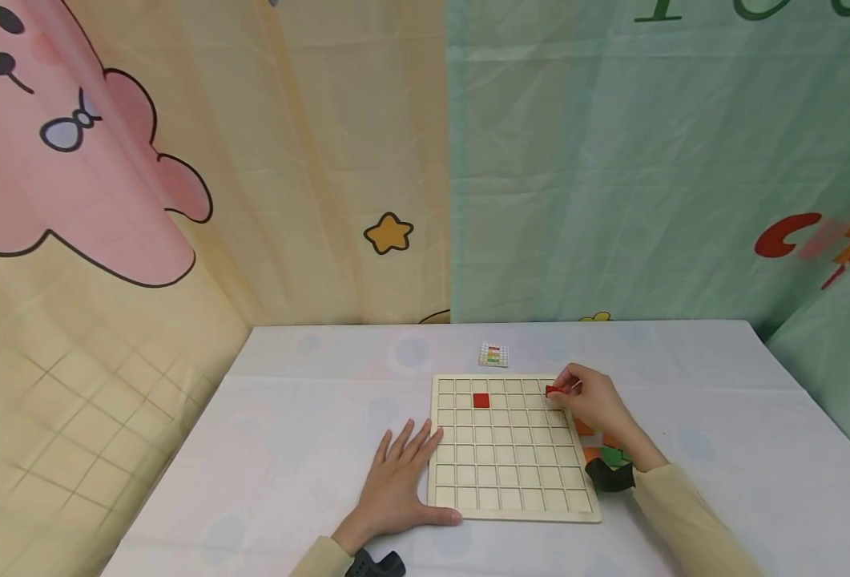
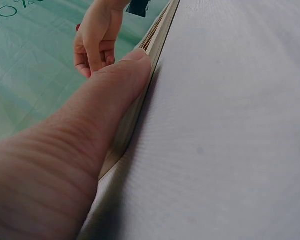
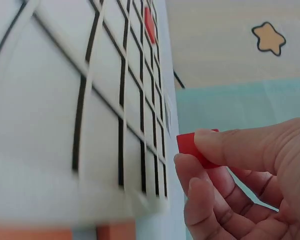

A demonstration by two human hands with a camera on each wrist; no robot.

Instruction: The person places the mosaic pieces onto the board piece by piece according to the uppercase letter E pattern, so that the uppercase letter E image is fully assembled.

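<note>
My right hand [image 1: 592, 398] pinches a small red square tile [image 3: 192, 145] between thumb and fingers, over the far right corner of a pale wooden grid board [image 1: 511, 517]. Another red tile [image 1: 481, 401] sits in a cell of the board's second row, left of the middle. My left hand [image 1: 398, 483] lies with spread, straight fingers at the board's left edge, its thumb along the front left corner. In the left wrist view the left thumb [image 2: 125, 75] rests against the board's side.
Beside the board's right edge, partly under the right wrist, lie several orange tiles [image 1: 593, 454] and a green tile [image 1: 612, 457]. A small card [image 1: 493, 355] printed with a coloured grid lies behind the board. Patterned curtains hang behind the white-covered table [image 1: 288, 449].
</note>
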